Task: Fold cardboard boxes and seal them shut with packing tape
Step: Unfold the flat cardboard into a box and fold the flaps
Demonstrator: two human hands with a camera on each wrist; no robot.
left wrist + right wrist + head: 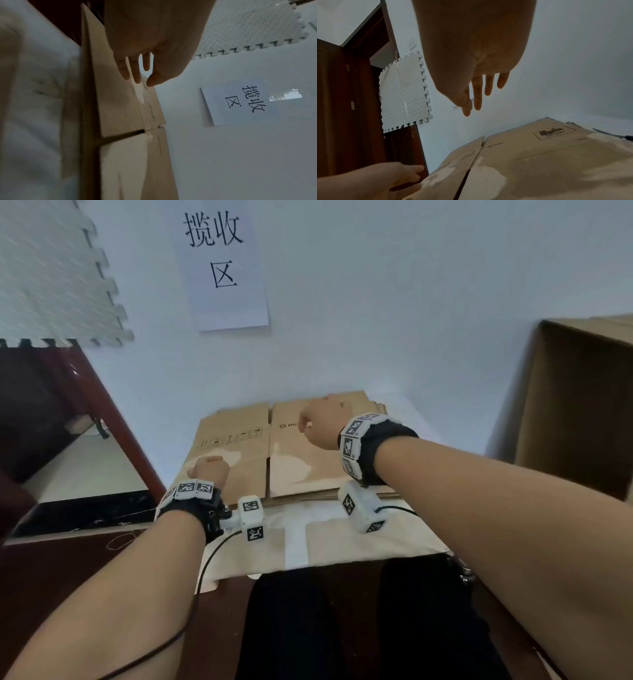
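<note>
- Cardboard boxes (291, 453), flattened, lie stacked on the counter (342, 539) by the wall.
- Left hand (209, 469) rests at the stack's left edge, grip loose, holding nothing.
- Right hand (323, 421) hovers above, fingers relaxed, empty.

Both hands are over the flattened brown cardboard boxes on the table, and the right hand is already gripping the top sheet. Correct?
Not quite. In the right wrist view the right hand hangs open above the flattened brown cardboard boxes, fingers straight, gripping nothing. Both hands are over them.

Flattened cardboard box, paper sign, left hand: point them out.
flattened cardboard box (308, 460): head view, right panel's bare face.
paper sign (222, 268): head view, middle of sheet.
left hand (209, 469): head view, back of hand.
</note>
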